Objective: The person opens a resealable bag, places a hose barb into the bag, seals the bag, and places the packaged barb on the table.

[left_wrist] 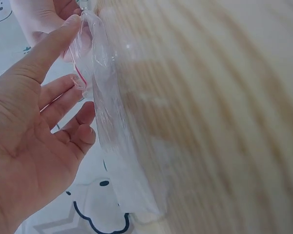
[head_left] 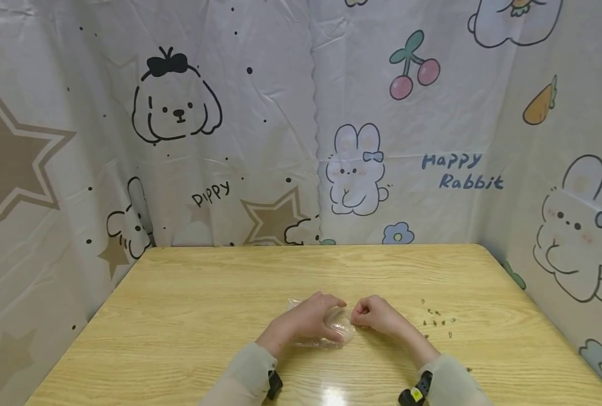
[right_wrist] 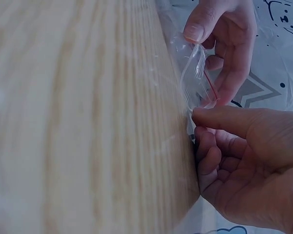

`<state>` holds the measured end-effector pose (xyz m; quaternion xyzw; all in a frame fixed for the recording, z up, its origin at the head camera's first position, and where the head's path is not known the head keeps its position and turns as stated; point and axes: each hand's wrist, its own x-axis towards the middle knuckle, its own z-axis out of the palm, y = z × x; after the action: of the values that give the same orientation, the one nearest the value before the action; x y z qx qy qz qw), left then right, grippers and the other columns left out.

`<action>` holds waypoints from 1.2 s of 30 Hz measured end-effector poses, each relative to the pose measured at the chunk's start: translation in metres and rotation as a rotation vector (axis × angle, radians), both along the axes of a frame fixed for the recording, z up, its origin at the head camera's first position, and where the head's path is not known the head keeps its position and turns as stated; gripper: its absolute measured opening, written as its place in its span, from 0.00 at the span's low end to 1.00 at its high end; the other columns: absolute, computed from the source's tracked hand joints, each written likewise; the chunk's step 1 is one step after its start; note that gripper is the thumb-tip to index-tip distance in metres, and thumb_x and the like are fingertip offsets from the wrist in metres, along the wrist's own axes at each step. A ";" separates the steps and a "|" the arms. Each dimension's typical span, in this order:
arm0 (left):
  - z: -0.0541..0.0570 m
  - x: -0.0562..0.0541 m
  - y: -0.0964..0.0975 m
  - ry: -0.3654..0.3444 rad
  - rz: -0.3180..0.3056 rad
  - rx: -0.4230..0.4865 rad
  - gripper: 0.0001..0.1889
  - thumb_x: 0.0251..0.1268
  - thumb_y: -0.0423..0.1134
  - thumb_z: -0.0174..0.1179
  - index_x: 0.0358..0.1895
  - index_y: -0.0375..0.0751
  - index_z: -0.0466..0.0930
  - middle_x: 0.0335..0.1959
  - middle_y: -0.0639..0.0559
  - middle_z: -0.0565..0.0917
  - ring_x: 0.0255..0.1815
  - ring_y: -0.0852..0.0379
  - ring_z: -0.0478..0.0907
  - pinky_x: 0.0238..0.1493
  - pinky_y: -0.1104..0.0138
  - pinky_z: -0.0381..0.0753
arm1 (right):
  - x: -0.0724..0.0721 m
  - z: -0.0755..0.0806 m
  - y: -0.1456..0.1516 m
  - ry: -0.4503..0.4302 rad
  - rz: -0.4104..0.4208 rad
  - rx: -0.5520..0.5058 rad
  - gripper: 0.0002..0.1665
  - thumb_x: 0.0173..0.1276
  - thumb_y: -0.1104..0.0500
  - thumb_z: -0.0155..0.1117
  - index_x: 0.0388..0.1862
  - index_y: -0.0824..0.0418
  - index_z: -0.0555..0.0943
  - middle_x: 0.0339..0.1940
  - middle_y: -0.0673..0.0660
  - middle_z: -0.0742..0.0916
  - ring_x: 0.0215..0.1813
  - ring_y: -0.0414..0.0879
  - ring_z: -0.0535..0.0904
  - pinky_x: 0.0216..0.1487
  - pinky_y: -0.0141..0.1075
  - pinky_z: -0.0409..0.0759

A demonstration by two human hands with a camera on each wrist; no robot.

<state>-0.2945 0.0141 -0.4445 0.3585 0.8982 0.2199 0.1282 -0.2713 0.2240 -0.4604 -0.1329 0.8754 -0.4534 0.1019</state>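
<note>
A clear plastic zip bag [head_left: 301,341] with a red line at its mouth lies on the table in front of me. My left hand [head_left: 308,318] holds the bag's mouth apart, thumb on the near edge and fingers on the far one. At that mouth, on the right side, my right hand [head_left: 377,316] has its thumb and forefinger together. A tiny dark piece [right_wrist: 193,138] shows by its fingertips, too small to make out. Several tiny brownish pieces [head_left: 435,323] lie scattered on the table, right of my right hand; their kind is unclear.
The light wooden table [head_left: 204,293] reaches back to a printed curtain [head_left: 280,124], which also hangs along both sides. One more tiny piece [head_left: 469,369] lies near my right sleeve. Each wrist wears a black strap with a small device.
</note>
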 end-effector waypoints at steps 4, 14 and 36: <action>-0.001 -0.001 -0.002 0.030 -0.011 -0.008 0.36 0.50 0.54 0.74 0.65 0.50 0.73 0.64 0.58 0.77 0.59 0.60 0.71 0.62 0.66 0.74 | 0.000 0.000 -0.001 0.000 0.008 0.000 0.05 0.64 0.67 0.64 0.30 0.70 0.81 0.23 0.50 0.80 0.27 0.41 0.70 0.27 0.27 0.70; -0.001 -0.002 -0.005 0.105 -0.022 -0.028 0.33 0.50 0.56 0.73 0.61 0.52 0.76 0.59 0.61 0.80 0.46 0.64 0.67 0.48 0.73 0.74 | 0.001 0.001 -0.002 -0.011 -0.009 0.007 0.06 0.64 0.66 0.64 0.29 0.69 0.81 0.23 0.50 0.80 0.27 0.41 0.70 0.26 0.27 0.69; -0.005 -0.007 -0.005 0.068 -0.015 -0.024 0.33 0.50 0.57 0.73 0.61 0.55 0.76 0.60 0.63 0.79 0.48 0.65 0.66 0.51 0.71 0.74 | 0.007 0.002 0.001 0.002 -0.121 0.005 0.08 0.67 0.61 0.63 0.35 0.67 0.82 0.29 0.55 0.84 0.29 0.43 0.77 0.29 0.33 0.76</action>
<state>-0.3014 0.0096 -0.4490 0.3709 0.9019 0.1956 0.1035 -0.2644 0.2252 -0.4582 -0.0798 0.8831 -0.4564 0.0739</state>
